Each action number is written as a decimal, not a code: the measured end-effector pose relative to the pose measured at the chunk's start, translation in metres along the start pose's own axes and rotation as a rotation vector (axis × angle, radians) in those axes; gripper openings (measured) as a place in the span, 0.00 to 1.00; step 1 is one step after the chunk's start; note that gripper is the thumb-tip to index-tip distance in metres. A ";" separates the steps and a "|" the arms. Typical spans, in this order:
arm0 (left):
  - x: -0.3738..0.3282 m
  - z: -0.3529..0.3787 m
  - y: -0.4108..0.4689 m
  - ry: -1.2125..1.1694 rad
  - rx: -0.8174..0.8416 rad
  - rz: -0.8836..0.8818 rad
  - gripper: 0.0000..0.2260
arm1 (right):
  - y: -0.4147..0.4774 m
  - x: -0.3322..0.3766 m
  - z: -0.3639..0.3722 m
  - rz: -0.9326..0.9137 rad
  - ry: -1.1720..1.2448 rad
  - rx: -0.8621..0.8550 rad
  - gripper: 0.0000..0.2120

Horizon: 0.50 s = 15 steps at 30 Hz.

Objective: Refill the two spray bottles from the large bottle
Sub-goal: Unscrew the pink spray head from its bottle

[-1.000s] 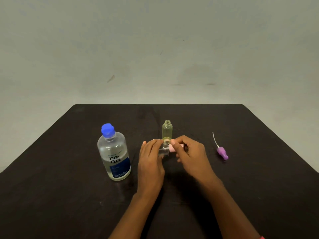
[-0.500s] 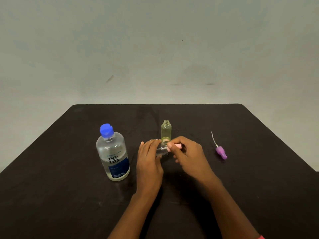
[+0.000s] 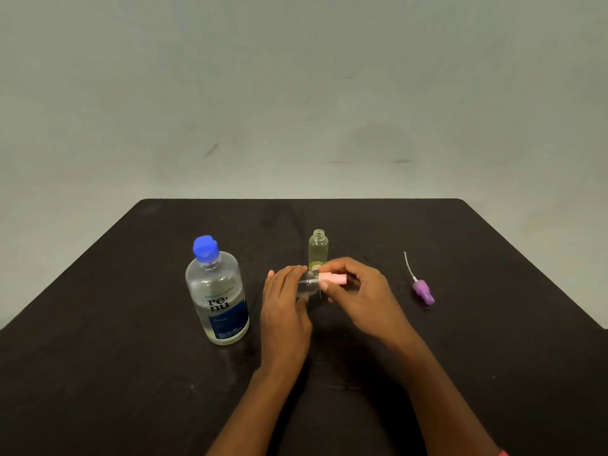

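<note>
Two hands (image 3: 286, 311) (image 3: 362, 291) grip clear bottle (image 3: 307, 286) — pink sprayer (image 3: 332, 278).

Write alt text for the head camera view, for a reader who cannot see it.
Two bare hands hold a small clear spray bottle sideways over a dark table: the left hand holds its body, the right hand its pink spray head. Behind stands an open yellowish bottle; a blue-capped large bottle stands left, a purple spray head lies right.
</note>
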<state>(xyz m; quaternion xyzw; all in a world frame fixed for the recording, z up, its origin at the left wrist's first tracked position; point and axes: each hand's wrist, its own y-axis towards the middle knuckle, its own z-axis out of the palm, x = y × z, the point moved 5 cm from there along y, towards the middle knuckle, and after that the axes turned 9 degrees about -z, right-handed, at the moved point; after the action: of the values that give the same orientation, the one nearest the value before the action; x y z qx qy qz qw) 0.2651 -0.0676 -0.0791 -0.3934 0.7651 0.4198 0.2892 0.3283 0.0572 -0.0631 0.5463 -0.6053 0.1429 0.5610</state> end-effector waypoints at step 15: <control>-0.001 -0.002 0.001 -0.017 -0.005 -0.026 0.23 | 0.001 0.000 0.002 -0.042 0.013 0.061 0.16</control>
<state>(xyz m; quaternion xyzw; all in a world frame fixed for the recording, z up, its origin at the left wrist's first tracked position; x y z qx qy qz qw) 0.2646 -0.0686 -0.0774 -0.4004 0.7565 0.4210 0.3001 0.3263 0.0562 -0.0637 0.5747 -0.5855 0.1530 0.5509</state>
